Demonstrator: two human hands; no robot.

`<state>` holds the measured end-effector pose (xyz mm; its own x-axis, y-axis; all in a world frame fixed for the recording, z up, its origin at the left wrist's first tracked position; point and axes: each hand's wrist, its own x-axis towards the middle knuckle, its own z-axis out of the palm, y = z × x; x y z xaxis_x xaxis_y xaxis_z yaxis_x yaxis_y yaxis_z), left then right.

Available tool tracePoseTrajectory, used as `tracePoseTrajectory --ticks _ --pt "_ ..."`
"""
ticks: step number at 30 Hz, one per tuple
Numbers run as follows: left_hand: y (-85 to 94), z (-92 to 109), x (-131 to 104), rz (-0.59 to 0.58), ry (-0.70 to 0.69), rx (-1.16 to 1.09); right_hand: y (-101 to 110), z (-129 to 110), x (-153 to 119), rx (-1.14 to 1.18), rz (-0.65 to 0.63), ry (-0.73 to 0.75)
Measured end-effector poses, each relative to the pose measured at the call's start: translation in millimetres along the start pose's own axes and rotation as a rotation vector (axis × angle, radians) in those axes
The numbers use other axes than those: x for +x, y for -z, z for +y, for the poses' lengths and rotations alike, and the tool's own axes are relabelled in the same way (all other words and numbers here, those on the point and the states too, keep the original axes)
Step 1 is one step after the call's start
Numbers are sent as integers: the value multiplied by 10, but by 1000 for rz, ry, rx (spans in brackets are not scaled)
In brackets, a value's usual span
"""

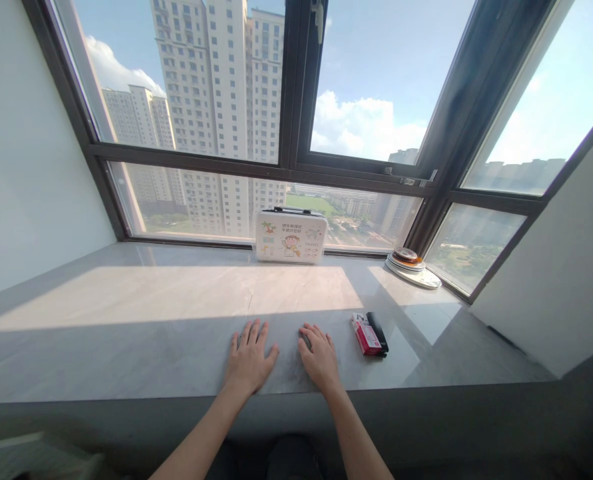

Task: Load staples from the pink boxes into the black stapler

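My left hand (249, 359) lies palm down on the grey marbled sill (126, 360), fingers spread and holding nothing. To its right, my right hand (318, 357) also rests on the sill, fingers stretched out and slightly bent, with nothing visible in it. A small pink-and-white box (365, 335) lies a short way to the right of my right hand. Against the box's right side is a black, slim object (377, 332) whose kind I cannot make out. Neither hand touches these two things.
A white case (290, 239) with cartoon prints and a dark handle stands upright against the window. Several stacked plates or lids (410, 263) sit in the right back corner. Dark window frames (256, 167) border the sill's back, and its front edge runs under my wrists.
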<state>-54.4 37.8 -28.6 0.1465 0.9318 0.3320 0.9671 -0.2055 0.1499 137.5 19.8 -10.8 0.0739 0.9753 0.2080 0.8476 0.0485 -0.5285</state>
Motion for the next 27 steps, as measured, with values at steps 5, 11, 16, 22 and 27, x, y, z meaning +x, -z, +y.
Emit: tracePoseTrajectory --ticks 5,11,16,22,27 --pt "-11 30 -153 8 -44 21 140 154 -363 492 -2 48" --pt "-16 -3 -166 6 -72 22 1185 985 -146 532 338 -107" --pt "3 -5 -159 15 -79 -16 1641 1496 245 496 218 -260" --pt "13 2 -161 11 -56 -44 1249 1282 195 535 48 -225" --pt "40 -49 -117 3 -24 -154 644 718 116 512 64 -175"
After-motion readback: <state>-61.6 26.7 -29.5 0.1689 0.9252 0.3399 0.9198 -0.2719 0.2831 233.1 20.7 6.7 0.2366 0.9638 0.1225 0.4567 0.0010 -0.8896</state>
